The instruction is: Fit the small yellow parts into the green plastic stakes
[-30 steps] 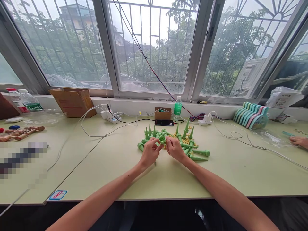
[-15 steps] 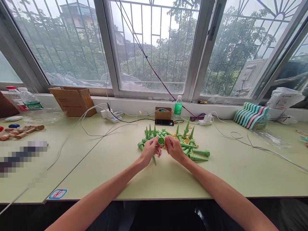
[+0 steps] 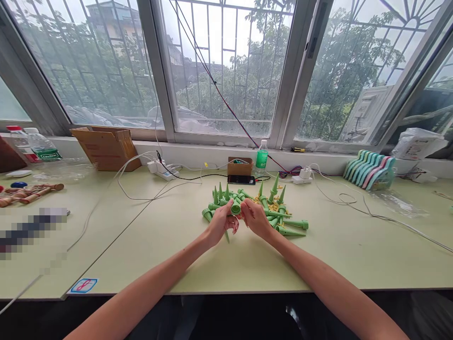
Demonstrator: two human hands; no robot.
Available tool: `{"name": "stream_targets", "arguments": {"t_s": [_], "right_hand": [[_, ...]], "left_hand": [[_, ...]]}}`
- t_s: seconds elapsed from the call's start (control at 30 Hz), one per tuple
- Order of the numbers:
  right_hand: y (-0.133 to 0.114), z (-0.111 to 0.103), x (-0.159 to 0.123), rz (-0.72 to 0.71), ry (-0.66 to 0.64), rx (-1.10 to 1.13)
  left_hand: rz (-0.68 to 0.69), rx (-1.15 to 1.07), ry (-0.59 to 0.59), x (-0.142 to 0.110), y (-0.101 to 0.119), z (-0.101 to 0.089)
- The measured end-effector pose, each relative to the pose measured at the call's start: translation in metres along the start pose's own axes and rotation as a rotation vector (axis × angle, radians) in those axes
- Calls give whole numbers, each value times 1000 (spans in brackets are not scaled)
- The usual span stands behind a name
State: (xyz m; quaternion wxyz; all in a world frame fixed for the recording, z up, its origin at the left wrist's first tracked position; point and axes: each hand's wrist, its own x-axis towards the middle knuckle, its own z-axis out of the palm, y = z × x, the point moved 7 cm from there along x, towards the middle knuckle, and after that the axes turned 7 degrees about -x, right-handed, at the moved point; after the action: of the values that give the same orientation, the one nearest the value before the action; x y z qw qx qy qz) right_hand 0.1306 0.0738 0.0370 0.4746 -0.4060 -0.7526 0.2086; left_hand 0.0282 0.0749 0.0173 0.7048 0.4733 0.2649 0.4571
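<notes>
My left hand [image 3: 218,226] is closed around a green plastic plant-watering spike [image 3: 235,208], whose round hollow end faces me. Close beside that end, my right hand [image 3: 257,220] is closed in a pinch; what its fingertips hold, if anything, is too small to make out. Around both hands lies a pile of similar green spikes, several standing point up, such as one tall spike [image 3: 274,190]. On the right, another spike [image 3: 292,233] lies flat. Small yellow pieces [image 3: 272,207] are scattered among them behind my right hand.
A phone [image 3: 241,180], a small cardboard box [image 3: 239,167] and a green-labelled bottle [image 3: 262,157] stand behind the pile. White cables and a power strip [image 3: 168,174] lie left of them. Pastel hangers [image 3: 370,170] are at right, wooden pieces [image 3: 42,192] at left.
The hollow end of the spike in my left hand has tipped slightly down and left. My right hand stays pinched close by.
</notes>
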Motion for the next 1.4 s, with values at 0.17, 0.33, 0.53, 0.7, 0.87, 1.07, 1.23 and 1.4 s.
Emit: {"name": "stream_targets", "arguments": {"t_s": [0.17, 0.33, 0.53, 0.7, 0.87, 1.07, 1.23, 1.4], "right_hand": [[4, 2, 0, -1, -11, 14], [7, 4, 0, 5, -32, 33], [7, 4, -1, 26, -37, 61], [12, 7, -1, 74, -58, 89], [15, 8, -1, 91, -53, 86], [18, 7, -1, 87, -30, 42], [16, 5, 0, 81, -32, -7], [14, 3, 0, 88, -28, -20]], "left_hand": [[4, 41, 1, -1, 0, -3], [-8, 66, -8, -1, -1, -5], [26, 157, -22, -4, 1, -2], [81, 229, -12, -5, 3, -2], [129, 293, -41, -5, 4, -1], [203, 390, -51, -4, 6, -1], [254, 482, -22, -4, 5, -5], [296, 537, -9, -5, 5, -7]]}}
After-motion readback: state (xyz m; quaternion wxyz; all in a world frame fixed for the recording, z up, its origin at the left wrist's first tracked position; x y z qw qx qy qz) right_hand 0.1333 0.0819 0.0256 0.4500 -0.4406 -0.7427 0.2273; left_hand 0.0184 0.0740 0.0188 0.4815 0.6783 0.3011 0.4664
